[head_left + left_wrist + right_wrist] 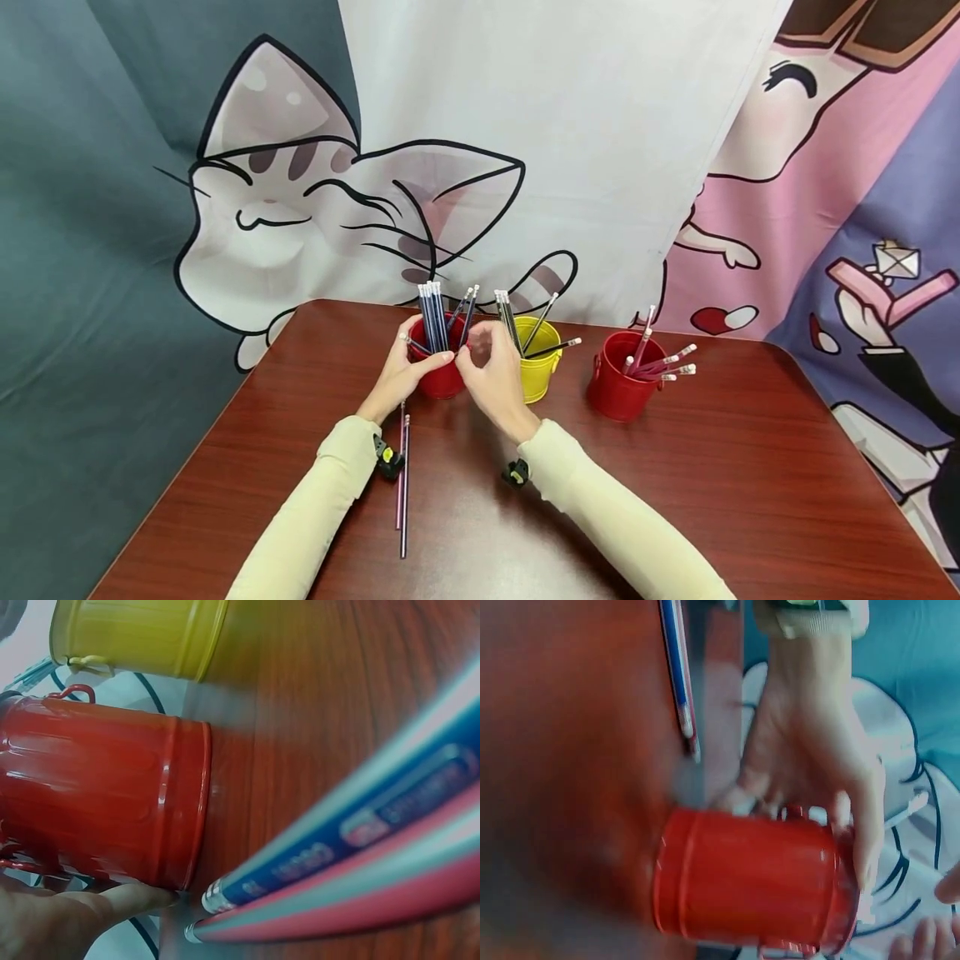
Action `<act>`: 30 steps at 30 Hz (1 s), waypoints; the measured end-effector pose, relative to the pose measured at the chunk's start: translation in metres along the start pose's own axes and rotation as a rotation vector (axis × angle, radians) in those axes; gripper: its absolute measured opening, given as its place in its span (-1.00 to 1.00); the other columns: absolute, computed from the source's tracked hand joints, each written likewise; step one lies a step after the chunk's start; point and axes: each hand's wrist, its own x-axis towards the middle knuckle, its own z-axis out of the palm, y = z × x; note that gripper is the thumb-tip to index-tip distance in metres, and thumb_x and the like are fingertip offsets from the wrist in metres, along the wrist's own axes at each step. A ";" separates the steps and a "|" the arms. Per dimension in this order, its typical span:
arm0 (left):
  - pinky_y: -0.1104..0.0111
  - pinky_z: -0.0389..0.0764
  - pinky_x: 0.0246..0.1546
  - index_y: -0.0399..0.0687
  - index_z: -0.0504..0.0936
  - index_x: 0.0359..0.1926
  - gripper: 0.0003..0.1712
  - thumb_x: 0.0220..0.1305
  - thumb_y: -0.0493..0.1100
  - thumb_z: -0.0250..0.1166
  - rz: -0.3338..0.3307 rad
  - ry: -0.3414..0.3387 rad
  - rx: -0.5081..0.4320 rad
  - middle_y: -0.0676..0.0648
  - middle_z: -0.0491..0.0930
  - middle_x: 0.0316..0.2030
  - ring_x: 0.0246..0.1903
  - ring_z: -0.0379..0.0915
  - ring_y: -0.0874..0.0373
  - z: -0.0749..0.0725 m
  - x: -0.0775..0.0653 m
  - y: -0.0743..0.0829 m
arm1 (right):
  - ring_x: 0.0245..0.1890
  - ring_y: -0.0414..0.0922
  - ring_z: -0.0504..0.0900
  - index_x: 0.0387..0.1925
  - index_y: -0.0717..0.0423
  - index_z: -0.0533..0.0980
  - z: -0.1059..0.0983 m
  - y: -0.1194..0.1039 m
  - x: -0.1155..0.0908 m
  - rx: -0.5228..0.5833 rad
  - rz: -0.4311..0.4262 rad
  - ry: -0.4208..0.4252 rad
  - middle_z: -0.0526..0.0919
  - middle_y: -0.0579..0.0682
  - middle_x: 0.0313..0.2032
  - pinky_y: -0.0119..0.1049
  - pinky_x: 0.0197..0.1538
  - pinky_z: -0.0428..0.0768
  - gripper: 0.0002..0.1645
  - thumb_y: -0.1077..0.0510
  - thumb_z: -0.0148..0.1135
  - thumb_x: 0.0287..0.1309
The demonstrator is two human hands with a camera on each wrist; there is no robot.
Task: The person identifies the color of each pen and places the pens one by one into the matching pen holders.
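My left hand point(397, 372) grips the left side of a red bucket point(441, 387), its thumb lying over the rim. Dark blue pencils point(432, 317) stand in that bucket, white eraser ends up. At the bucket's right rim is my right hand point(495, 375), fingers bent, thumb and fingertips apart. In the right wrist view the right hand's fingers point(924, 941) show at the lower right corner, with nothing visible between them and the thumb. A blue pencil point(300, 862) and a pink pencil point(322, 911) lie side by side on the table near my left wrist.
A yellow bucket point(535, 387) with dark pencils stands just right of the first bucket, partly behind my right hand. Farther right, another red bucket point(619, 398) holds pink pencils leaning outward. A printed cloth point(600, 167) hangs behind the brown table point(720, 467).
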 end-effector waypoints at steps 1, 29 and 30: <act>0.04 0.24 0.18 -0.05 0.03 0.34 -0.14 0.10 -0.18 0.32 0.007 -0.002 0.001 -0.22 0.25 0.21 0.18 0.17 -0.13 0.000 0.000 0.000 | -0.42 -0.18 0.49 -0.28 0.16 0.40 0.002 0.000 -0.006 0.010 0.008 -0.022 0.52 -0.03 -0.41 -0.38 -0.32 0.52 -0.79 0.26 0.17 -0.03; 0.05 0.25 0.14 -0.01 0.00 0.34 -0.12 0.10 -0.14 0.31 -0.061 -0.052 0.069 -0.19 0.23 0.22 0.17 0.17 -0.11 -0.008 0.002 0.006 | -0.57 -0.03 0.55 -0.54 0.09 0.42 0.064 -0.020 -0.073 -0.556 0.299 -0.706 0.50 0.01 -0.62 -0.15 -0.57 0.44 -0.73 -0.01 0.21 0.03; 0.05 0.26 0.14 0.01 0.00 0.34 -0.12 0.10 -0.13 0.31 -0.069 -0.057 0.078 -0.19 0.23 0.21 0.17 0.17 -0.09 -0.009 0.002 0.007 | -0.59 -0.04 0.53 -0.56 0.08 0.42 0.065 -0.019 -0.073 -0.549 0.301 -0.706 0.47 -0.01 -0.64 -0.15 -0.57 0.43 -0.71 -0.03 0.22 0.03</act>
